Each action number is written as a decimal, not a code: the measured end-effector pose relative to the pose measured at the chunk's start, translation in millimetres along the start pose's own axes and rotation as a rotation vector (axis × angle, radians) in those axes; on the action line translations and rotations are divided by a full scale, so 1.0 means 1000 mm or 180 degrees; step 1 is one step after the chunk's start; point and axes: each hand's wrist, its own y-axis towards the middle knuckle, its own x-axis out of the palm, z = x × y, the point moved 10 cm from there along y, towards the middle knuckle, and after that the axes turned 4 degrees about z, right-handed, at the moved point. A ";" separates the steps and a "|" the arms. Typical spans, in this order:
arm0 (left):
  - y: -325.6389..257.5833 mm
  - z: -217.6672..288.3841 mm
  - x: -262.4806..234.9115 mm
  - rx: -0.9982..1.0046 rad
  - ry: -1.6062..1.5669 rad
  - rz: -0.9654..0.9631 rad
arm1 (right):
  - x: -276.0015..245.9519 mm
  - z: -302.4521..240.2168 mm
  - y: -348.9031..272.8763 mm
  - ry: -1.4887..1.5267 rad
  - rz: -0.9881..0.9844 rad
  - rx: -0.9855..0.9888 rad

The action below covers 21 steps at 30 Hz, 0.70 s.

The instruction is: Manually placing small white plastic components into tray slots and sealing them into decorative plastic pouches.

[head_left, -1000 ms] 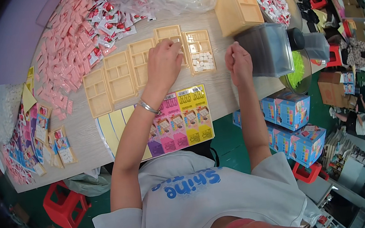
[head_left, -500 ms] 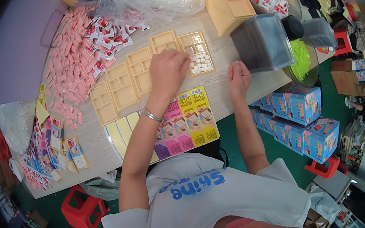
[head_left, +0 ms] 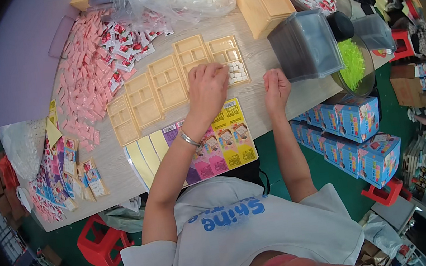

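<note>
My left hand (head_left: 208,88) is over a row of pale yellow divided trays, its fingers bent together at the rightmost tray (head_left: 222,46). Small white pieces (head_left: 238,71) fill that tray's near compartment, and my fingertips reach its left side. What the fingers pinch, if anything, is hidden. To the right, my right hand (head_left: 277,89) is closed in a loose fist above the table, apart from the tray; its contents do not show. The other trays (head_left: 144,101) stand to the left, with nothing seen in their visible compartments. Printed sticker sheets (head_left: 226,155) lie below my left wrist.
Pink packets (head_left: 81,80) and red-and-white sachets (head_left: 130,42) are heaped at the left. A plastic bag (head_left: 181,1) of white pieces lies at the back. Stacked trays (head_left: 263,4), a grey bin (head_left: 304,44) and a bowl of green shreds (head_left: 352,65) stand right. Blue boxes (head_left: 358,120) are stacked below.
My left hand has shifted slightly right and down, and its fingers now cover the left part of the white pieces. My right hand stays closed in nearly the same place.
</note>
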 end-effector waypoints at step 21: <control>-0.116 -0.093 -0.139 -0.1251 0.0323 0.0239 | 0.245 -0.063 0.282 -0.2040 -0.0858 -0.1386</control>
